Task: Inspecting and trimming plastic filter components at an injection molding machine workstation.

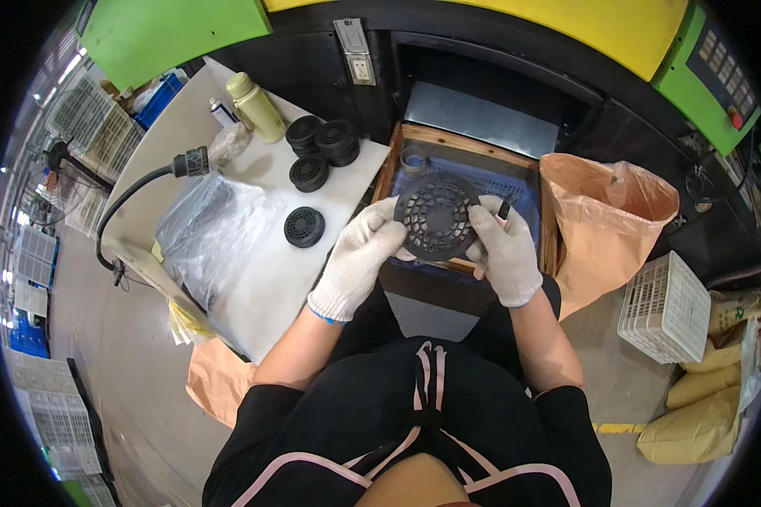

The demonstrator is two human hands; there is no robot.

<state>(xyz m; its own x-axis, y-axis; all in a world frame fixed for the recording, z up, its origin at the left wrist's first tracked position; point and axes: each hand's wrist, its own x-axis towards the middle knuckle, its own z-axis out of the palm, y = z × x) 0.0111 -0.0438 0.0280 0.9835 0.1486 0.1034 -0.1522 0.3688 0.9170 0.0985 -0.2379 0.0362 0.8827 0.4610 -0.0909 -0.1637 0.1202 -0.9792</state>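
Observation:
Both my hands wear white knitted gloves and hold up a round black plastic grille [437,216] with rings of slots. My left hand [364,245] grips its left edge, thumb on the face. On the opposite edge, my right hand [506,252] is closed with the thumb over the rim. A slim tool [505,206] with a dark end also sticks out of my right hand; its kind is not clear. Left of my hands, a single similar black round part [303,227] lies on the white table [292,291]. Behind it stand short stacks of black round parts [336,143].
Beneath the grille is a wooden-framed box [465,139] with a blue lining. An open peach-coloured bag [596,228] stands to its right, near a white basket [665,308]. The table also bears clear plastic film [216,232], a yellow-green bottle [258,108] and a bendy-necked lamp [131,186].

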